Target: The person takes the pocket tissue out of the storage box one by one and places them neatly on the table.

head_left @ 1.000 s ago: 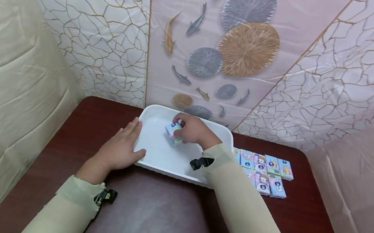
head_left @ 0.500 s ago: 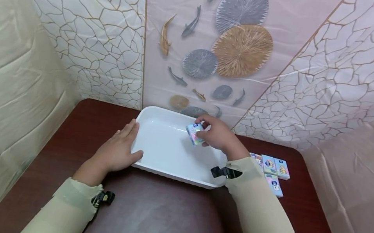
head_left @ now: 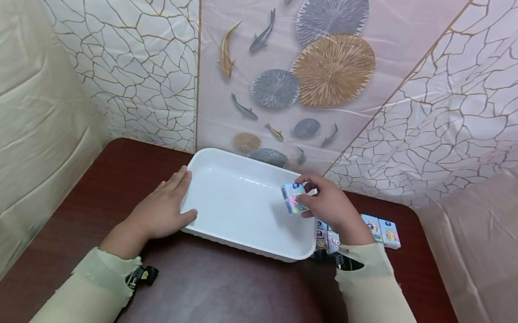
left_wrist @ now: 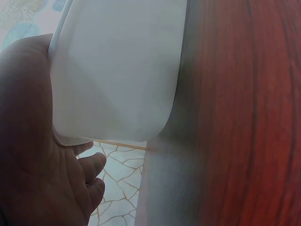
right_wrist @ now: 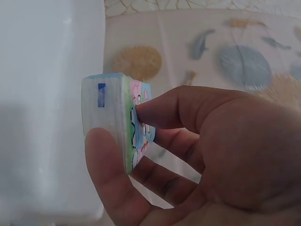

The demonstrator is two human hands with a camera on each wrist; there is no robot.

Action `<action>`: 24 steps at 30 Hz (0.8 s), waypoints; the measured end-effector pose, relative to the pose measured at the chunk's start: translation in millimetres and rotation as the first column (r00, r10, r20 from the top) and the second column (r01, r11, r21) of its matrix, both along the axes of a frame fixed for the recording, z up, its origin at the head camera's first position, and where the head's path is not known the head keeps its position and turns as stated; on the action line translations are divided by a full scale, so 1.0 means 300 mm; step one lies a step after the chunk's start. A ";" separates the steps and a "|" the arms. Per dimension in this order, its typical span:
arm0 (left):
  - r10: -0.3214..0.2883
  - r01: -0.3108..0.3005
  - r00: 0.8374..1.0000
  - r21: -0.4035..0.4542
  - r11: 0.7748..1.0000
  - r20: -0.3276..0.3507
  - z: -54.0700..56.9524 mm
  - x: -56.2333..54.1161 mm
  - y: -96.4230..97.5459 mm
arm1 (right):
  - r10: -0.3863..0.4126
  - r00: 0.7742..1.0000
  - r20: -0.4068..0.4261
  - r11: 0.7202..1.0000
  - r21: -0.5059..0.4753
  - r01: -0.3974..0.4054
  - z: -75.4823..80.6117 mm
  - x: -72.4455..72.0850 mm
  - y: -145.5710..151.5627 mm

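Note:
A small pastel pack of tissues (head_left: pixel 293 197) is pinched between the thumb and fingers of my right hand (head_left: pixel 327 206), over the right part of a white tray (head_left: pixel 238 208). In the right wrist view, the pack (right_wrist: pixel 106 106) shows its pale side with a blue tab, and the tray wall lies beyond it. My left hand (head_left: pixel 162 206) rests against the tray's left rim with fingers extended and the thumb at the near left corner. Seen from the left wrist, the palm (left_wrist: pixel 28 141) lies along the tray's outer side (left_wrist: pixel 117 70).
More tissue packs (head_left: pixel 388 233) lie on the dark red wooden table (head_left: pixel 418 291) right of the tray, partly hidden by my right wrist and sleeve. A patterned cloth (head_left: pixel 229 125) hangs behind the table, and pale cloth walls (head_left: pixel 11 140) flank it.
My right hand has moved from the tray's middle toward its right side, carrying the tissue pack. My left hand stays at the left rim. The view has shifted slightly.

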State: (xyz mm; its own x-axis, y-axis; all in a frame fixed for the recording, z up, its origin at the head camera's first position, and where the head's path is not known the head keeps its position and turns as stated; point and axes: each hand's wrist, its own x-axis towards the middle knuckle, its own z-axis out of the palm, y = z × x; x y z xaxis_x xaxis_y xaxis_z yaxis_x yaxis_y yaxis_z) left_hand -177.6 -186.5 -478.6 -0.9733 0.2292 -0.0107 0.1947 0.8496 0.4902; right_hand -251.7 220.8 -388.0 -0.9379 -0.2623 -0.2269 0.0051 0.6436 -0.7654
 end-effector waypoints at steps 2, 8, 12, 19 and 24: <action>0.001 -0.001 1.000 0.000 1.000 0.000 0.000 0.000 0.000 | -0.014 1.000 -0.005 1.000 -0.005 0.014 0.003 0.017 0.033; 0.004 -0.004 1.000 0.001 1.000 0.004 0.000 -0.001 0.001 | -0.042 0.998 -0.049 0.999 -0.012 0.041 0.004 0.069 0.147; 0.005 -0.005 1.000 0.002 1.000 0.002 0.001 -0.001 0.003 | -0.084 0.995 -0.051 0.996 -0.018 0.083 0.004 0.105 0.228; 0.011 -0.011 1.000 -0.001 1.000 0.008 -0.002 0.003 0.002 | -0.190 0.981 -0.035 0.982 -0.014 0.190 -0.032 0.160 0.401; 0.008 -0.008 1.000 0.006 1.000 0.007 -0.004 0.002 0.004 | -0.241 0.970 -0.024 0.970 0.014 0.241 -0.079 0.180 0.561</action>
State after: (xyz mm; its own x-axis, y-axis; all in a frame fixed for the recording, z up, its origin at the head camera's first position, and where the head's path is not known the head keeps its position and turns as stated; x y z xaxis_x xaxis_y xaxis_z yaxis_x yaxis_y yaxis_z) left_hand -176.9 -185.4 -479.9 -0.9749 0.2219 -0.0167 0.1846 0.8482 0.4965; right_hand -197.5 389.1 -411.6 -0.9779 -0.0241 -0.2078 0.1450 0.6380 -0.7562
